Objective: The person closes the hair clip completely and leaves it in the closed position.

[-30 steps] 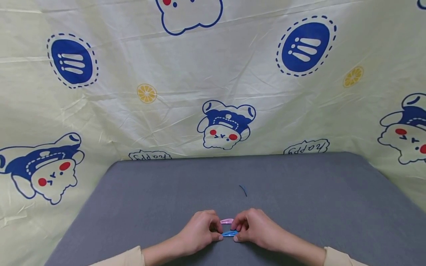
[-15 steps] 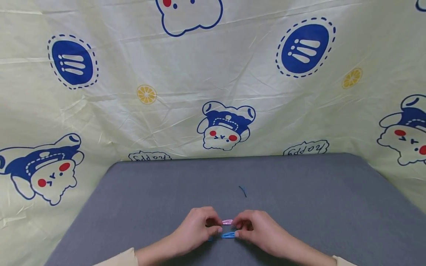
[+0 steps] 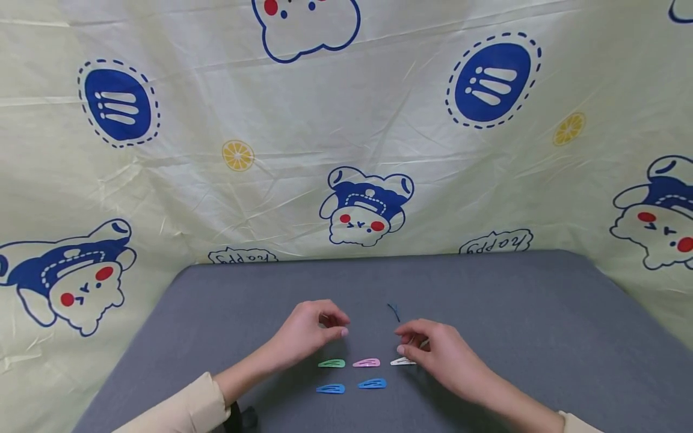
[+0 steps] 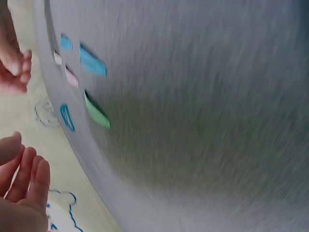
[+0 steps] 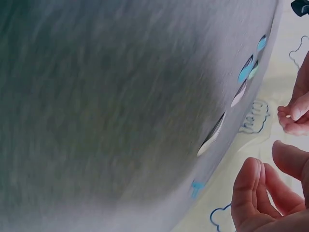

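Five hair clips lie in two rows on the grey table. A green hair clip (image 3: 331, 363), a pink hair clip (image 3: 366, 362) and a white hair clip (image 3: 402, 361) form the back row. In front are a left blue hair clip (image 3: 331, 389) and a right blue hair clip (image 3: 372, 383). Farther back, a thin dark-blue piece (image 3: 394, 312) looks like another clip (image 4: 67, 117). My left hand (image 3: 314, 328) hovers behind the green clip, fingers loosely bent, holding nothing. My right hand (image 3: 446, 355), also holding nothing, is raised near the white clip and covers its right end.
The grey cloth-covered table (image 3: 243, 313) reaches back to a cream curtain (image 3: 292, 108) printed with bears and orange slices. A black strap-like thing (image 3: 234, 419) shows under the left sleeve (image 3: 184, 409).
Both hands have let go of the blue clip, moved apart and away toward the back. The green, white and left blue clips are now uncovered. The view shifted slightly.
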`<state>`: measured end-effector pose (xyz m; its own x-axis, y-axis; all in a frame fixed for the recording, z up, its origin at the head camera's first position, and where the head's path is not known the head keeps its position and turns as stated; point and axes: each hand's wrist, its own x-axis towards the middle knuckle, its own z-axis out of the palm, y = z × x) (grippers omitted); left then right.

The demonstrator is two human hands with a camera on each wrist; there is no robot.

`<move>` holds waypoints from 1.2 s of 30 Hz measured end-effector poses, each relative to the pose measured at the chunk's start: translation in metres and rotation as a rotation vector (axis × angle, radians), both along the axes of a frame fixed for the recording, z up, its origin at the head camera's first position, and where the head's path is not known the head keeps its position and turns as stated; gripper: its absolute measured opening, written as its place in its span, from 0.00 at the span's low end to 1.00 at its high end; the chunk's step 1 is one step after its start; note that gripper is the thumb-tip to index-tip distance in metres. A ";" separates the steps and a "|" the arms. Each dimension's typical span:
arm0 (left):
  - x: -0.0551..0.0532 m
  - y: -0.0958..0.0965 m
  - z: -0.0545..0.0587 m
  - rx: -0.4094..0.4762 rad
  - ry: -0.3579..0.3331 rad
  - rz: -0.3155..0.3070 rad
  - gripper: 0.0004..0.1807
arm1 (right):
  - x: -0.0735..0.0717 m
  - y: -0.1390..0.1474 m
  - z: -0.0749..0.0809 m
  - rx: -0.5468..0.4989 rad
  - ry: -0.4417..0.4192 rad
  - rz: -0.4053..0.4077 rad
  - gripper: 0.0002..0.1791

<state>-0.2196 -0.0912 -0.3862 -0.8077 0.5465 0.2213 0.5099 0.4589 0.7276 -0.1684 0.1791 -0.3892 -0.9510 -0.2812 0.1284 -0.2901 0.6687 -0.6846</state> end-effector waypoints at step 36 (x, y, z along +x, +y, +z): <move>-0.083 0.010 -0.032 -0.079 -0.166 -0.096 0.08 | -0.073 0.021 -0.029 -0.007 -0.025 -0.043 0.18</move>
